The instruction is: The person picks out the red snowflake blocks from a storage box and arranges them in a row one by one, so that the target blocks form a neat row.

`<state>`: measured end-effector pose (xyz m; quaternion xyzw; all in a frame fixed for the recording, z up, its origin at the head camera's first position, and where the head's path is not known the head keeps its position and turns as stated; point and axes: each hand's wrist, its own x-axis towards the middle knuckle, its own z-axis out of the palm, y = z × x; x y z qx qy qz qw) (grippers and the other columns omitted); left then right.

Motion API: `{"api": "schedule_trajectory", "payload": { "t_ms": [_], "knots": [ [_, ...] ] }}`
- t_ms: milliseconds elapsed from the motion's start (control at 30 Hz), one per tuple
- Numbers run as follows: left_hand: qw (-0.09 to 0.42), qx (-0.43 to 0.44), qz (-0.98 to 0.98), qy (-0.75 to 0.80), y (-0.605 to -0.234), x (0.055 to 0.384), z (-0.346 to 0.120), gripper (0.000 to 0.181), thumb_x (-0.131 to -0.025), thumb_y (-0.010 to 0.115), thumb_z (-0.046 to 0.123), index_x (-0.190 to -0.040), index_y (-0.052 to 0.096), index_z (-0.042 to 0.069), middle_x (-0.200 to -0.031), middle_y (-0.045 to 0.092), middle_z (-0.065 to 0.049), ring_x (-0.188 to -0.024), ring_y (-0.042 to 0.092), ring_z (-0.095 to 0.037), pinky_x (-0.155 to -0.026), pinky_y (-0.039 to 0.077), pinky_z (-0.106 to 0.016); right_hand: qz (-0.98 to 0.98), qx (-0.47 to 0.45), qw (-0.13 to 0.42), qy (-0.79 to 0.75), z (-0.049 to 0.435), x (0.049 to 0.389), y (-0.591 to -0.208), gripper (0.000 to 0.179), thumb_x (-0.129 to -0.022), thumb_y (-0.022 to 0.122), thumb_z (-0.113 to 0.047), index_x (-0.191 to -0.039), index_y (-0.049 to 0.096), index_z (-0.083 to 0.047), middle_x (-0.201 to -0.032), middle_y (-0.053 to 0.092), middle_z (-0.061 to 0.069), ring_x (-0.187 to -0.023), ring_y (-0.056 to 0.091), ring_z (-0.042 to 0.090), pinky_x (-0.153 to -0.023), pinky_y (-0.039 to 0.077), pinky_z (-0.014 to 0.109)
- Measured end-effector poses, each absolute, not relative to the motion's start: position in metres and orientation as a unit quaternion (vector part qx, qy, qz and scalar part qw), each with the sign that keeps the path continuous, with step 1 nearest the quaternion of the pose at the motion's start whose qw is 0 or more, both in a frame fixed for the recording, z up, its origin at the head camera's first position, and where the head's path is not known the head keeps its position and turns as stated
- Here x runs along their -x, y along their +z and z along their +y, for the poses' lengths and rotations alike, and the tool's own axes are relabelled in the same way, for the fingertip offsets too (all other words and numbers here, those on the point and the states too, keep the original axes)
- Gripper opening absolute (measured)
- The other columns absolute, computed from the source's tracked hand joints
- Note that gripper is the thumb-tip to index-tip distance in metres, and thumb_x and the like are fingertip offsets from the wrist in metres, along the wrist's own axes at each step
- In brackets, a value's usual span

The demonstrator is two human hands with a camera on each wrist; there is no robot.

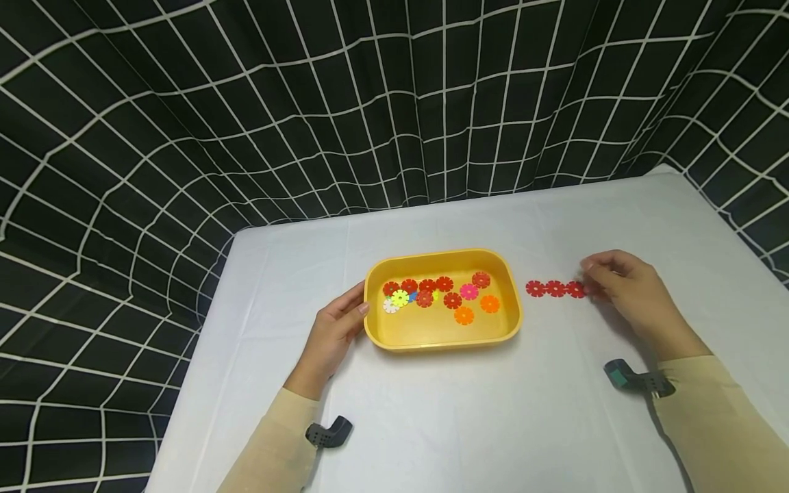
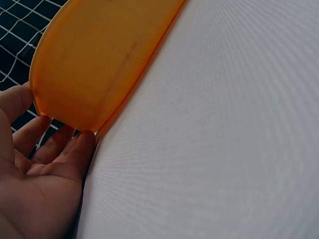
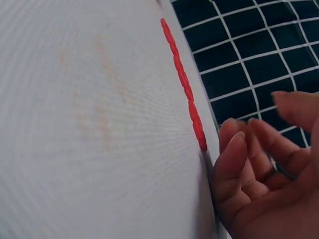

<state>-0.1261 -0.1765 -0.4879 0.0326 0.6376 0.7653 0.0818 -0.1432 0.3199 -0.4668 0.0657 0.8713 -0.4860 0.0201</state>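
Observation:
A yellow plastic tray (image 1: 425,334) stands on the table with several notched flower-shaped discs in it, among them red discs (image 1: 453,300) and orange discs (image 1: 464,315). My left hand (image 1: 333,335) holds the tray's left end, thumb at the rim and fingers against the outer wall, as the left wrist view of the hand (image 2: 45,179) shows. To the tray's right, red discs (image 1: 555,288) lie flat in a row. My right hand (image 1: 631,294) is at the row's right end, fingers loosely bent. In the right wrist view, nothing sits between its fingers (image 3: 232,159) and thumb.
A white cloth covers the table (image 1: 468,424). Black curtains (image 1: 382,103) with a white grid hang behind and at both sides. Each wrist wears a dark camera mount, one on the left (image 1: 329,433) and one on the right (image 1: 637,380).

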Motion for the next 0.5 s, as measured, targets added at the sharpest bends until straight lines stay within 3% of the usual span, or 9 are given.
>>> {"api": "schedule_trajectory", "payload": {
  "t_ms": [200,500],
  "knots": [
    [0.080,-0.034,0.635,0.768,-0.488,0.126,-0.176,0.050,-0.109,0.067,0.006,-0.157,0.057,0.001,-0.158,0.057,-0.013,-0.145,0.054,-0.029,-0.112,0.051,-0.037,0.839,-0.063,0.024,-0.539,0.322,0.141,-0.462,0.061,-0.113,0.053,-0.054,-0.150,0.054,-0.005,-0.133,0.061,0.016,-0.106,0.065,0.016,-0.081,0.060,0.017],
    [0.083,-0.026,0.637,0.766,-0.488,0.126,-0.176,0.049,-0.109,0.068,0.007,-0.156,0.058,0.003,-0.157,0.058,-0.011,-0.145,0.055,-0.026,-0.112,0.051,-0.037,0.789,0.007,0.012,-0.614,0.319,0.140,-0.453,0.046,-0.118,0.043,-0.046,-0.148,0.056,-0.014,-0.133,0.066,0.008,-0.113,0.070,0.015,-0.089,0.060,0.020]
  ]
}}
